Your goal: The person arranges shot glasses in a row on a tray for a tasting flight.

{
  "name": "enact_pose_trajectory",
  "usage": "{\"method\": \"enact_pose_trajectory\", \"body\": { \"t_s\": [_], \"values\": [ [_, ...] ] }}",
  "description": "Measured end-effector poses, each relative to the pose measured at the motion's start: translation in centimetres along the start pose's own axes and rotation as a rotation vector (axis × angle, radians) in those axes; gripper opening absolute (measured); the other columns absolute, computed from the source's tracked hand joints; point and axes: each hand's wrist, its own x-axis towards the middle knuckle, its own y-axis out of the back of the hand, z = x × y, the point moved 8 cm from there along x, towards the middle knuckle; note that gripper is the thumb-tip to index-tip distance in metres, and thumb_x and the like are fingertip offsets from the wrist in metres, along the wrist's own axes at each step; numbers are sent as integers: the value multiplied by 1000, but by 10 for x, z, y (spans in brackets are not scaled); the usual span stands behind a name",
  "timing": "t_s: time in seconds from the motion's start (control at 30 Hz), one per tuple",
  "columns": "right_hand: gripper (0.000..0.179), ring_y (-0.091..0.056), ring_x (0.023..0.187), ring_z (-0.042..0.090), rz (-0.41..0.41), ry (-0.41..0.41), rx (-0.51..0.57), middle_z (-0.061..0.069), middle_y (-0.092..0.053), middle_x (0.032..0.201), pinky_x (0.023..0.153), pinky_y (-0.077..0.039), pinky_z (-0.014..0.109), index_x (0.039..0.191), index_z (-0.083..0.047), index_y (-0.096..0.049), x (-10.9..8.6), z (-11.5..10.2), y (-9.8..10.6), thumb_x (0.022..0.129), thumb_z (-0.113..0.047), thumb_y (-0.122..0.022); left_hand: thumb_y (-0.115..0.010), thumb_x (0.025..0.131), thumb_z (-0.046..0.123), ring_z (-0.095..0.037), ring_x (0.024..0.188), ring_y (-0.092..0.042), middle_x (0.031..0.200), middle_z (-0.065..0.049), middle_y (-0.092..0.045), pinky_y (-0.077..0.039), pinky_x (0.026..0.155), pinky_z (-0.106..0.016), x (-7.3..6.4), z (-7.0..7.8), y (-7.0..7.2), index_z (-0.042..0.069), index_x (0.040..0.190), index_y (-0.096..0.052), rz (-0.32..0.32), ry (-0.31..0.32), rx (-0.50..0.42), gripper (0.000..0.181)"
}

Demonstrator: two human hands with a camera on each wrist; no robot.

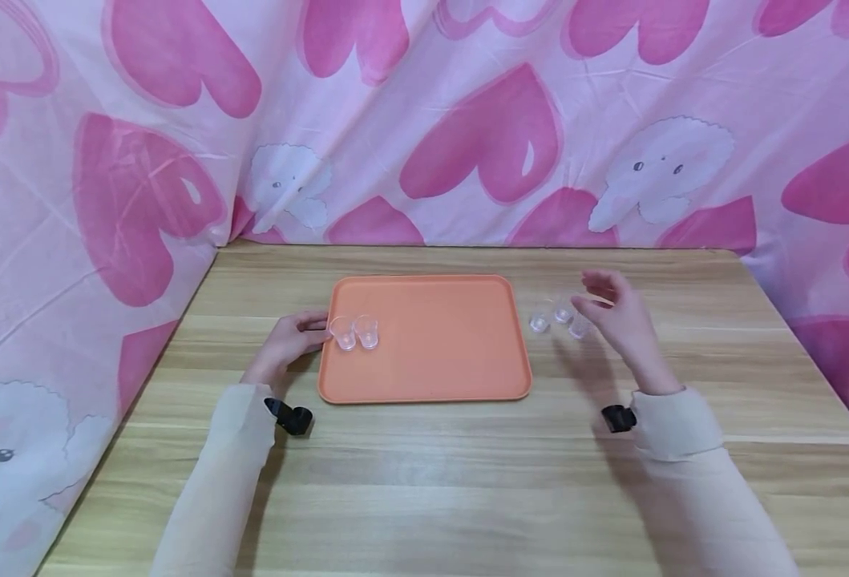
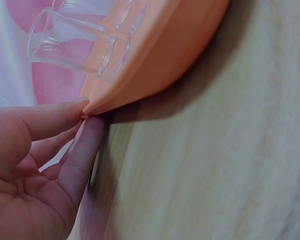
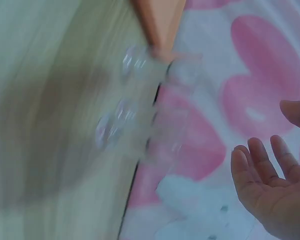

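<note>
An orange tray (image 1: 438, 344) lies on the table with two small clear plastic cups standing side by side near its left edge, the left cup (image 1: 343, 333) and the right cup (image 1: 367, 332). My left hand (image 1: 293, 346) pinches the tray's left rim between thumb (image 2: 60, 116) and fingers. Right of the tray stand three more clear cups: one nearest the tray (image 1: 539, 322), one behind (image 1: 563, 312) and one to the right (image 1: 579, 327). My right hand (image 1: 617, 316) hovers beside these cups, fingers apart and nothing held. In the right wrist view the cups are blurred.
The wooden table (image 1: 431, 481) runs back to a pink curtain (image 1: 467, 120) printed with hearts and white animals. Each wrist wears a small black camera, one on the left sleeve (image 1: 244, 425) and one on the right sleeve (image 1: 680, 425).
</note>
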Motion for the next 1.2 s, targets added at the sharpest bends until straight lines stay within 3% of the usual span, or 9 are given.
{"method": "enact_pose_trajectory", "body": {
  "t_s": [0.07, 0.13, 0.27, 0.37, 0.47, 0.6, 0.77, 1.2],
  "values": [
    [49, -48, 121, 29, 12, -23, -26, 19, -50, 131, 101, -49, 25, 134, 6, -44, -1, 10, 9, 93, -18, -60, -54, 97, 10, -20, 118, -55, 142, -21, -47, -47, 106, -33, 0, 0, 1, 2, 144, -38, 2, -4, 3, 51],
    [49, -51, 115, 16, 28, -41, -29, 5, -54, 123, 96, -48, 13, 134, 5, -45, -3, 19, 17, 93, -18, -60, -54, 97, 10, -18, 116, -57, 142, -21, -47, -48, 105, -32, 0, -1, 2, 2, 144, -39, 5, -4, 9, 50],
    [50, -51, 116, 19, 30, -78, -39, 3, -53, 122, 84, -43, 0, 135, 5, -44, -5, 33, 23, 94, -19, -59, -53, 97, 9, -17, 114, -57, 142, -22, -47, -49, 103, -31, 1, -2, 1, 1, 144, -38, 1, -6, 5, 50],
    [51, -44, 125, 36, 10, -102, -42, 20, -48, 132, 83, -43, 3, 136, 6, -42, -6, 41, 23, 95, -19, -57, -53, 97, 8, -20, 117, -56, 143, -23, -46, -49, 104, -32, 0, -2, 0, -1, 144, -37, 0, -3, -12, 50],
    [52, -43, 126, 40, -12, -111, -28, 26, -45, 135, 81, -40, 2, 136, 7, -40, -6, 49, 20, 95, -20, -57, -53, 97, 8, -20, 117, -56, 142, -22, -46, -48, 105, -33, 0, -2, 0, 0, 144, -38, 7, 4, -12, 50],
    [56, -40, 129, 42, -62, -142, 5, 28, -42, 138, 75, -35, -3, 138, 8, -38, -5, 62, 11, 95, -23, -56, -53, 97, 10, -22, 120, -55, 143, -22, -46, -47, 107, -34, 0, -1, -1, 1, 144, -38, 9, 5, -7, 51],
    [62, -40, 131, 43, -112, -175, 14, 29, -39, 140, 75, -35, 0, 141, 6, -35, -6, 73, 3, 95, -30, -56, -53, 97, 10, -27, 126, -51, 143, -20, -46, -46, 107, -35, 0, -1, 0, 2, 145, -37, 3, 6, -15, 51],
    [67, -41, 130, 39, -202, -177, -5, 29, -42, 139, 85, -38, 8, 145, 4, -29, -7, 76, -8, 96, -32, -56, -50, 98, 8, -28, 127, -50, 143, -22, -45, -46, 107, -34, 0, 0, -1, -1, 145, -36, -4, -5, -36, 50]
  ]
}}
